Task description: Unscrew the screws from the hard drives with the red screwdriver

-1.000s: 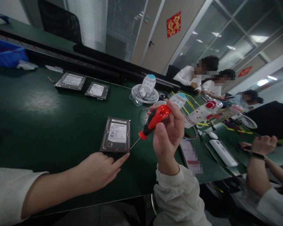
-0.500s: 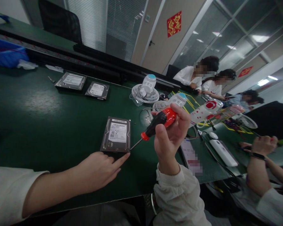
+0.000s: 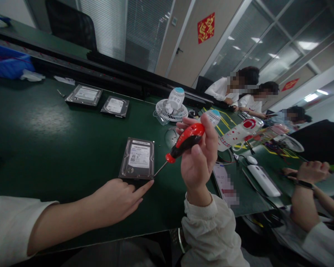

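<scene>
A hard drive [image 3: 138,158] lies label-up on the green table [image 3: 58,141] in front of me. My right hand [image 3: 199,157] is closed around the red-and-black handle of a screwdriver [image 3: 180,145], whose thin shaft slants down to the drive's near right corner. My left hand [image 3: 118,200] rests on the table just below the drive, forefinger stretched out and touching that same corner, the other fingers curled under.
Two more hard drives [image 3: 84,95] [image 3: 115,106] lie further back on the left. Small white fans [image 3: 172,105], a white-and-red device [image 3: 238,134], a phone [image 3: 225,184] and a white remote-like unit [image 3: 263,180] sit to the right. A co-worker's hand [image 3: 311,171] and seated people are at right.
My right hand has turned the screwdriver handle slightly between the fingers, first shifting right, then back. The tip stays at the drive's corner. My left hand has not moved.
</scene>
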Tool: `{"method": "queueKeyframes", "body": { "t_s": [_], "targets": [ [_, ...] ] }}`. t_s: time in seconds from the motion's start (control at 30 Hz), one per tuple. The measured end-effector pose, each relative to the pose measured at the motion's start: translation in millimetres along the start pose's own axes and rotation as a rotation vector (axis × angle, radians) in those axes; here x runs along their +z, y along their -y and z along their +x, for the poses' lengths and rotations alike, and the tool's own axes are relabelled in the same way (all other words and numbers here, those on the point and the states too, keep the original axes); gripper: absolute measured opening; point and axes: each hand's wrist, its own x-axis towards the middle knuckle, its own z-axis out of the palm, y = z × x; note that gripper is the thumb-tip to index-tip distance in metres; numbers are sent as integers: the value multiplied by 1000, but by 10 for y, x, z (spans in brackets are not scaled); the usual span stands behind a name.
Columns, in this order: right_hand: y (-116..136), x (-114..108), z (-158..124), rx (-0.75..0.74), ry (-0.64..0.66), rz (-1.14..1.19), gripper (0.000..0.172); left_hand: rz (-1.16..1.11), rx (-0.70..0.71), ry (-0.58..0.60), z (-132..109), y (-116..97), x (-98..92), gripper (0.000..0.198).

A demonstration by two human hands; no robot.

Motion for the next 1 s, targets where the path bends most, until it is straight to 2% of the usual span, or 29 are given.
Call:
{"method": "queueKeyframes", "body": {
  "t_s": [0.07, 0.23, 0.43, 0.63, 0.83, 1.0],
  "targets": [
    [11, 9, 0, 13, 12, -3, 48, 0, 0, -4, -1, 1, 8, 59],
    [-23, 17, -4, -45, -101, -55, 50, 14, 1, -25, 1, 6, 30, 59],
    [6, 22, 4, 1, 17, 75, 45, 5, -3, -10, -14, 4, 36, 59],
    [-21, 22, 14, -57, -178, 43, 50, 7, 3, -31, -8, 9, 26, 59],
    [12, 13, 5, 44, -51, 186, 38, 0, -6, -1, -6, 3, 46, 60],
    [19, 48, 26, -34, -150, 164, 43, 4, -2, 5, -7, 6, 37, 59]
  ]
}}
